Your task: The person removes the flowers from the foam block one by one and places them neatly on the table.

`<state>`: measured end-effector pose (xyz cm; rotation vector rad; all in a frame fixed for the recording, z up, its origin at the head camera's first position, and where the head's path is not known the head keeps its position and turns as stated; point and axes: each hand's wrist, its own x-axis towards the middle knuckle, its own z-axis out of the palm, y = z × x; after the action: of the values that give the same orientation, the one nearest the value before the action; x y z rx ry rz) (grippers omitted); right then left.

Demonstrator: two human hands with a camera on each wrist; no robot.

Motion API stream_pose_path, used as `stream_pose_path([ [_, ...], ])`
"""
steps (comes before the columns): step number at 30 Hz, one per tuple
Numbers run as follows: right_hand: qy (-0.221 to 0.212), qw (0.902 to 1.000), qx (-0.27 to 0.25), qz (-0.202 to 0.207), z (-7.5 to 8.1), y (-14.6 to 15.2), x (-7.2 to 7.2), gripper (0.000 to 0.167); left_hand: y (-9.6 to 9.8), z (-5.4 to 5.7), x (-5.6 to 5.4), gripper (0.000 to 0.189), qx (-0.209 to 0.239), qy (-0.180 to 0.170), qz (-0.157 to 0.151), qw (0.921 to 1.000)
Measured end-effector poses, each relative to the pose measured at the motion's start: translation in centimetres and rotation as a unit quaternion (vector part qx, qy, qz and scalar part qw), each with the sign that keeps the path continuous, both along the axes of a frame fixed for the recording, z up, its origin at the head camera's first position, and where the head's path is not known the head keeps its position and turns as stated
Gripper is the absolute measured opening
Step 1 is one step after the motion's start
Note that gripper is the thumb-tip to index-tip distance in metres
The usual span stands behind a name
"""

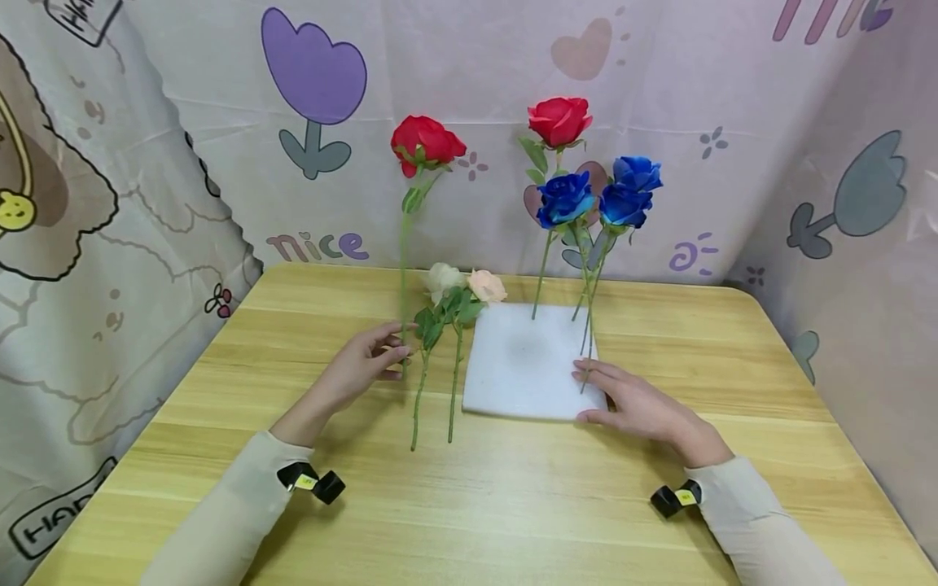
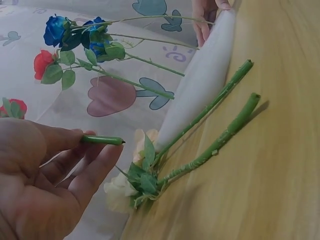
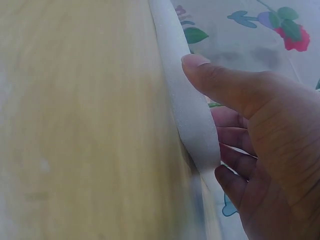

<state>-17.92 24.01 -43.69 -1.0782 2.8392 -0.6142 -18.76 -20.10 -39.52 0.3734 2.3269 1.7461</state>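
My left hand (image 1: 364, 364) pinches the lower stem of a red rose (image 1: 427, 145), which stands upright at the left. In the left wrist view the green cut end of its stem (image 2: 102, 140) sticks out between thumb and fingers. A white foam block (image 1: 523, 362) lies on the table, and my right hand (image 1: 645, 400) grips its near right corner, thumb along the front edge and fingers by the right side. Out of the block rise another red rose (image 1: 560, 120) and blue roses (image 1: 566, 199), their stems leaning slightly.
Left of the block, a white rose (image 1: 443, 281) and a pale peach rose (image 1: 487, 286) lie on the wooden table (image 1: 513, 505), stems toward me. A printed cloth (image 1: 469, 65) hangs behind the table and at both sides.
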Motion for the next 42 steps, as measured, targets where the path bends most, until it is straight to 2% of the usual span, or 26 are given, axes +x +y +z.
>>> stream_pose_path([
  [11, 0.003, 1.0, -0.004, 0.004, -0.1, 0.1, -0.2, 0.07, -1.3, -0.6, 1.4, 0.047, 0.023, -0.041, -0.01, 0.9989],
  [19, 0.021, 0.9997, -0.01, 0.011, -0.3, 0.1, -0.2, 0.068, -1.7, -1.2, 2.5, 0.047, -0.002, -0.051, -0.023, 0.9984],
  [26, 0.004, 1.0, -0.005, 0.006, -0.2, 0.1, -0.2, 0.071, -2.2, -2.0, 3.7, 0.046, -0.006, -0.071, -0.028, 0.9971],
  [33, 0.005, 0.9999, -0.003, 0.01, -0.2, 0.1, -0.1, 0.072, -3.0, -2.4, 4.3, 0.047, -0.005, -0.079, -0.021, 0.9966],
  [42, -0.006, 1.0, 0.003, 0.004, 0.1, 0.0, 0.0, 0.072, -3.6, -3.1, 5.1, 0.047, 0.019, -0.118, -0.014, 0.9928],
])
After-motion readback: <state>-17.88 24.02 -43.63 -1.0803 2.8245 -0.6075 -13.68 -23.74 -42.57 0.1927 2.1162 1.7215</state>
